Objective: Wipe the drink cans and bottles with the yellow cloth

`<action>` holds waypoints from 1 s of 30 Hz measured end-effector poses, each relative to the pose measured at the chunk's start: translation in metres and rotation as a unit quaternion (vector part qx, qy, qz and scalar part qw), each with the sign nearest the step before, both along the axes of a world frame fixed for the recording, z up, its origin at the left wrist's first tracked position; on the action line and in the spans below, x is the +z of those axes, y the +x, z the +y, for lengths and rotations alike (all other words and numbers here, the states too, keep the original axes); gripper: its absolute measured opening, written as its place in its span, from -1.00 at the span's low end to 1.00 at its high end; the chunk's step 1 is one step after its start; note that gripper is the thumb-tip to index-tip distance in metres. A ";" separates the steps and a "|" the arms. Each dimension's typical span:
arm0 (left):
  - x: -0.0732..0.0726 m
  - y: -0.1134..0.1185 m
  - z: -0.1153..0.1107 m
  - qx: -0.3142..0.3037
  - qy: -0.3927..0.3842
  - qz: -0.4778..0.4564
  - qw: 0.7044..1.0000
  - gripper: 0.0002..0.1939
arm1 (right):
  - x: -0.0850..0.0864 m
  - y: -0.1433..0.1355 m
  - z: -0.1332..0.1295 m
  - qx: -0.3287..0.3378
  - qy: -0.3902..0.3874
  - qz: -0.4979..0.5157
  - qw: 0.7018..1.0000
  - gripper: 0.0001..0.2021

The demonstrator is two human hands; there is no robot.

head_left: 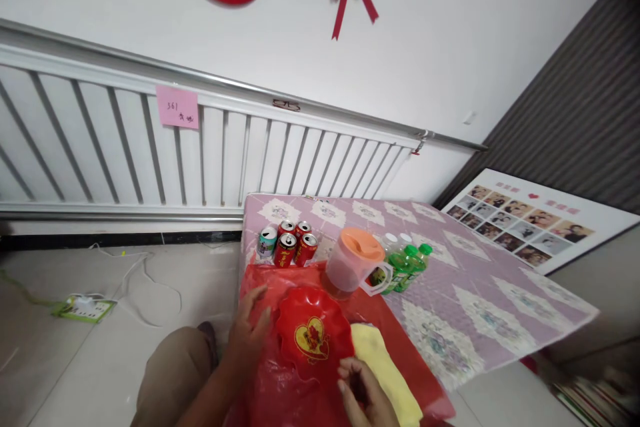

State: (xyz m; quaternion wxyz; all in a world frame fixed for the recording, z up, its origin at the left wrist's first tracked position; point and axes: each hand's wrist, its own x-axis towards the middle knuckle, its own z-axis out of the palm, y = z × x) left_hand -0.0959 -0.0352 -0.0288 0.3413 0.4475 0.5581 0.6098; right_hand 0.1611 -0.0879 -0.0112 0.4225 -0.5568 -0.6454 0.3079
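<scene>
A red scalloped plate (300, 313) with a gold heart in its middle lies on a red plastic sheet (410, 353). To its left is my left hand (249, 330), open and holding nothing, its fingers apart near the rim. My right hand (361, 390) is at the plate's lower right, its fingers curled; whether anything is in them is hidden. A folded yellow cloth (387, 370) lies beside and partly behind my right hand. Behind the plate stands a clear pitcher (345, 267) with an orange lid.
Several drink cans (286, 248) stand at the back left of the table (480, 280). Green-capped bottles (407, 267) are right of the pitcher. A radiator (220, 153) runs along the wall behind. On the floor at left lies a power strip (87, 309) with cables.
</scene>
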 end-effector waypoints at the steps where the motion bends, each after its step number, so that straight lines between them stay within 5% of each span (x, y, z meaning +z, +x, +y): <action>1: 0.011 -0.003 0.017 -0.011 0.019 -0.014 1.000 -0.61 | 0.005 -0.004 0.006 0.002 0.011 -0.015 1.000 -0.70; 5: 0.034 -0.012 0.085 -0.028 0.089 -0.063 0.994 -0.65 | 0.018 -0.017 0.024 -0.023 0.056 -0.051 0.997 -0.73; 11: 0.013 -0.046 0.144 0.020 0.108 -0.125 0.986 -0.63 | 0.043 -0.019 0.050 0.022 0.056 -0.173 0.983 -0.74; 17: 0.002 -0.069 0.160 0.105 0.032 -0.178 0.978 -0.59 | 0.076 -0.060 0.132 0.027 0.108 -0.262 0.959 -0.67; 23: 0.006 -0.061 0.163 0.044 0.010 -0.206 0.978 -0.55 | 0.097 -0.108 0.226 0.025 0.041 -0.437 0.898 -0.46; 30: -0.001 -0.063 0.162 -0.023 0.022 -0.168 0.985 -0.63 | 0.090 -0.125 0.281 0.028 -0.032 -0.516 0.855 -0.35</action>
